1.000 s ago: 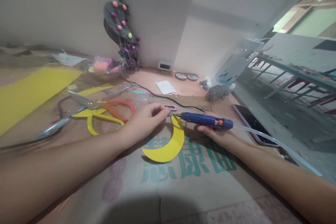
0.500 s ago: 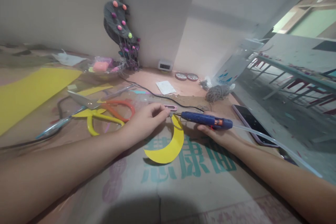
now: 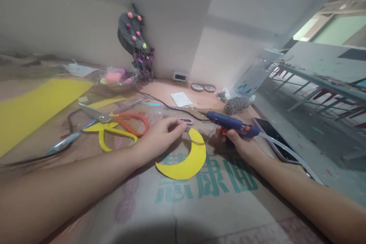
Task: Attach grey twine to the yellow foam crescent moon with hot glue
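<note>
A yellow crescent-shaped cutout (image 3: pixel 187 160) lies on printed cardboard (image 3: pixel 206 198) in front of me. My left hand (image 3: pixel 160 137) pinches its fingers at the crescent's upper tip, where a thin loop of thread or wire sits; what the pinch holds is too small to name. My right hand (image 3: pixel 243 145) grips a blue hot glue gun (image 3: pixel 231 124) with a clear glue stick trailing behind it. The gun's nozzle points left, lifted clear of the crescent's tip. A small pink clip (image 3: pixel 187 121) lies just beyond my left fingers.
Orange-handled scissors (image 3: pixel 126 120) and yellow-handled scissors (image 3: pixel 111 137) lie left of my left hand. A yellow sheet (image 3: pixel 34 103) covers the far left. A dark phone (image 3: pixel 271 137) lies right of the glue gun. A ball of grey twine (image 3: pixel 236 103) and a black cable (image 3: pixel 168 105) sit behind.
My right hand has drawn the glue gun back to the right and raised it away from the crescent's tip. My left hand keeps its pinch at the tip.
</note>
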`<state>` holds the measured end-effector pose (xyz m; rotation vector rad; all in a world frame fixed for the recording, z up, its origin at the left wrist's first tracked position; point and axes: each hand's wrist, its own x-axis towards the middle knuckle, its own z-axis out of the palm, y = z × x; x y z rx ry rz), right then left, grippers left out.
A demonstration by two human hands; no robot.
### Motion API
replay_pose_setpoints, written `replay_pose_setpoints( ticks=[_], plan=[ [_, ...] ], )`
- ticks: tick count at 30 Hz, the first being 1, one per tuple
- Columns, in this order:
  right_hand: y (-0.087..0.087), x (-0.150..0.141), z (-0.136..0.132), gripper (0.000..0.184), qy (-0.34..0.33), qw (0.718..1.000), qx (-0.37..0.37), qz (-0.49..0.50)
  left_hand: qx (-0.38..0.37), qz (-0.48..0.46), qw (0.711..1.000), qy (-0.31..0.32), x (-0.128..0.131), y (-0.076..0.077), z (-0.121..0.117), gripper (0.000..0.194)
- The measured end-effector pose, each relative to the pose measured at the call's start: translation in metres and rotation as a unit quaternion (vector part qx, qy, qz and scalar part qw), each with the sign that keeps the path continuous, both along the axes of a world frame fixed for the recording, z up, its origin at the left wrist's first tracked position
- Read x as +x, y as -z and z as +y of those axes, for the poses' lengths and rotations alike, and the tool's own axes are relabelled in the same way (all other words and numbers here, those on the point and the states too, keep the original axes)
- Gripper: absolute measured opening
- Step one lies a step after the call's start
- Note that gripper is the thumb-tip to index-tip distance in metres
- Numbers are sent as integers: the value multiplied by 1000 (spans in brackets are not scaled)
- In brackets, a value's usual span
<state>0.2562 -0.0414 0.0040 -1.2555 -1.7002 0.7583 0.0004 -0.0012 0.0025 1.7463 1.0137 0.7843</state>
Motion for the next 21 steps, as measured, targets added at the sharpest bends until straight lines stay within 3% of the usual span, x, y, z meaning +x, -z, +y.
replay_pose_setpoints(
  ticks=[7,12,14,16,21],
  plan=[
    [-28,3,12,29,53,998,42,12,19,6,1000,12,1,3,2,30],
    [-44,-9,61,39,117,987,8,-111,11,3,1000,18,2,6,3,30],
    [-42,-13,89,44,149,972,15,-180,3,0,1000,18,2,7,2,30],
    [-34,-15,115,42,161,957,-24,-239,-11,-2,1000,20,2,7,2,30],
    [-11,-15,152,39,148,961,-41,-232,-3,5,1000,22,1,5,1,30]
  ],
)
